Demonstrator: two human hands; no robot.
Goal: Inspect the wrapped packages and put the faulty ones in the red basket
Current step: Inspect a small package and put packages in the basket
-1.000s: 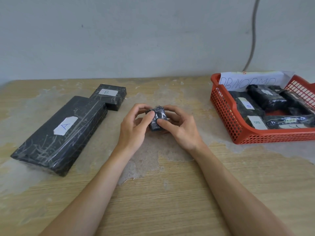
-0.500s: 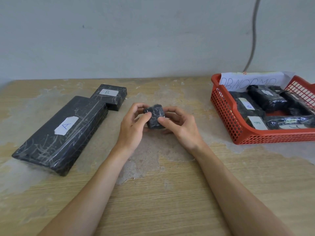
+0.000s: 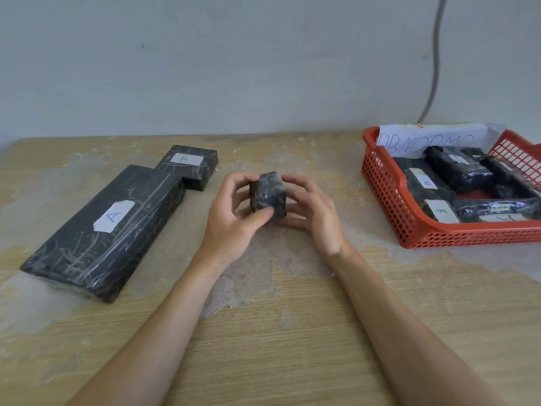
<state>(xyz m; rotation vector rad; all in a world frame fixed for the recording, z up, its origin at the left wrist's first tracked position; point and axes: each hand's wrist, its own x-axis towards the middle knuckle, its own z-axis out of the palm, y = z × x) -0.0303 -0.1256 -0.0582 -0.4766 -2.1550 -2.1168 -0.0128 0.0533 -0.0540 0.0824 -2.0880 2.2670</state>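
A small pack point(image 3: 268, 194) is held at the middle of the table point(image 3: 292, 332), pinched by the left hand point(image 3: 231, 221) and cupped by the right hand point(image 3: 314, 213), likely so each side can be checked. The red basket point(image 3: 389, 200) is set nearby on the right for bad ones.

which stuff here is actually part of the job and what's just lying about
Part of the job: small wrapped package, held by left hand and right hand; package A; package B; red basket with its packages and paper sign.

Just there: grey cable on the wall; worn table.
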